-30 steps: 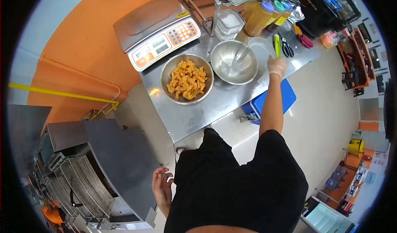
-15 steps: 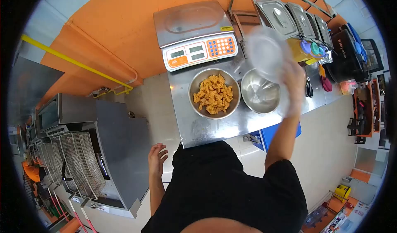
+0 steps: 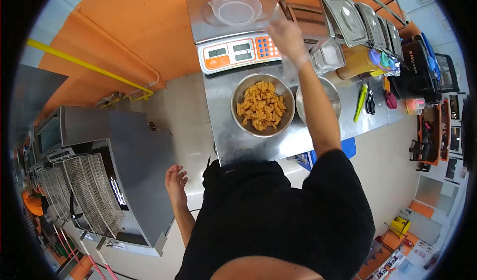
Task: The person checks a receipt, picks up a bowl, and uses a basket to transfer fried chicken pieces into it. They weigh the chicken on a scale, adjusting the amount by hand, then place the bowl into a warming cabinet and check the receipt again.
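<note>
A translucent shallow plastic bowl (image 3: 237, 8) rests on the steel platform of the digital scale (image 3: 217, 55). My right hand (image 3: 287, 37) is over the right end of the scale, apart from the plastic bowl; its fingers are smeared by motion. Just below the scale, a steel bowl (image 3: 239, 122) holds golden-brown fried pieces (image 3: 262, 106). My right forearm crosses above a second steel bowl (image 3: 332, 94), hiding part of it. My left hand (image 3: 176, 180) hangs left of the table with fingers loosely curled and apart, holding nothing.
A clear container (image 3: 328, 56), a yellow-brown jug (image 3: 358, 61), a green-handled tool (image 3: 360, 103) and black scissors (image 3: 370, 103) are on the right of the table (image 3: 223, 148). Lidded steel pans (image 3: 346, 21) stand behind. Fryer baskets (image 3: 92, 190) are at the left.
The plastic bowl has moved left from my right hand onto the scale and been let go. My right hand has moved left and up. The green-handled tool now shows.
</note>
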`<act>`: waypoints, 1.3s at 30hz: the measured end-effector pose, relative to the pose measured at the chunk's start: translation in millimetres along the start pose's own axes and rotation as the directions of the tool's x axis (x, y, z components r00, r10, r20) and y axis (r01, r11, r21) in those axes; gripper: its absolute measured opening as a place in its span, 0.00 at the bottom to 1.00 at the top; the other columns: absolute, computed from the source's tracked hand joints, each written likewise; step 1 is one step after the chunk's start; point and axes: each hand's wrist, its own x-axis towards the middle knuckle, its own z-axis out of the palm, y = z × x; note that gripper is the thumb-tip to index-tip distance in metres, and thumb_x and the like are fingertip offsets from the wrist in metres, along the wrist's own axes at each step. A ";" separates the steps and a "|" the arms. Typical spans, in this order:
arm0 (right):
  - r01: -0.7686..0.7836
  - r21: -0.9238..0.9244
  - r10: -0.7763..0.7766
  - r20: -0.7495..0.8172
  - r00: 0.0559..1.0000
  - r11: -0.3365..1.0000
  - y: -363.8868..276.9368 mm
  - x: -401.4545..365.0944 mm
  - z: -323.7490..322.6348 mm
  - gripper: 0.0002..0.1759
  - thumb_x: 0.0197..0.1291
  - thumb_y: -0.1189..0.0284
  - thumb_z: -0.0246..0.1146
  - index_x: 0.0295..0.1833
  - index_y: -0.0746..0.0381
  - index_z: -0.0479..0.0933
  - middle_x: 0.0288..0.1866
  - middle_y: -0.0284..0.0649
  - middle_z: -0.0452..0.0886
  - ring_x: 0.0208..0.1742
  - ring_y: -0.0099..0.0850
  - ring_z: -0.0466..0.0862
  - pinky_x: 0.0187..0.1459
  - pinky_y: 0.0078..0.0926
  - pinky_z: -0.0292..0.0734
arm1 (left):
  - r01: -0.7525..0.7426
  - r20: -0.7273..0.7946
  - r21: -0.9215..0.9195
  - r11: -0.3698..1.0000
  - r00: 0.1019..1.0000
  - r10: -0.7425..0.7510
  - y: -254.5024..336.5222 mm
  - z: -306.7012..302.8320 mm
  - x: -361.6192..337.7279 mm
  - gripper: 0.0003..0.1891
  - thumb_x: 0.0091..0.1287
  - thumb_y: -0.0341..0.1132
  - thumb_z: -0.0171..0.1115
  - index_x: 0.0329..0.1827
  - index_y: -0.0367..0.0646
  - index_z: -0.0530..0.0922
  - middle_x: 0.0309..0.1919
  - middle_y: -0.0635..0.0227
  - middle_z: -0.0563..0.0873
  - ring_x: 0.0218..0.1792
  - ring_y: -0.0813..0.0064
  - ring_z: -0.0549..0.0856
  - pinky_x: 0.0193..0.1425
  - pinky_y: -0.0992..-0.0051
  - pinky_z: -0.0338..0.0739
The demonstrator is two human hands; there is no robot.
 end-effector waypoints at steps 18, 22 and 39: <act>0.448 -0.080 -0.225 0.778 0.586 0.891 -65.2 -142.1 6.5 0.31 0.55 0.56 0.70 0.63 0.55 0.75 0.58 0.53 0.77 0.50 0.55 0.83 0.50 0.52 0.81 | 0.001 0.187 0.211 0.977 0.981 -0.041 -12.5 44.8 44.3 0.11 0.75 0.43 0.59 0.53 0.48 0.78 0.48 0.71 0.84 0.45 0.75 0.82 0.51 0.71 0.75; 0.390 -0.244 -0.074 0.761 0.644 0.888 -91.5 -153.6 -4.2 0.24 0.58 0.58 0.66 0.55 0.60 0.81 0.57 0.53 0.77 0.52 0.49 0.83 0.51 0.47 0.79 | 0.046 0.063 0.136 0.990 0.997 -0.055 -28.2 25.7 35.9 0.09 0.75 0.39 0.58 0.52 0.47 0.78 0.47 0.70 0.84 0.43 0.76 0.82 0.48 0.72 0.77; 0.328 -0.262 -0.062 0.689 0.722 0.907 -87.2 -164.5 20.4 0.17 0.53 0.68 0.68 0.48 0.62 0.81 0.51 0.55 0.75 0.47 0.53 0.80 0.50 0.47 0.80 | 0.008 0.074 0.093 0.996 0.997 -0.015 -30.2 47.6 28.7 0.10 0.75 0.40 0.59 0.52 0.48 0.78 0.49 0.69 0.84 0.46 0.74 0.83 0.51 0.70 0.75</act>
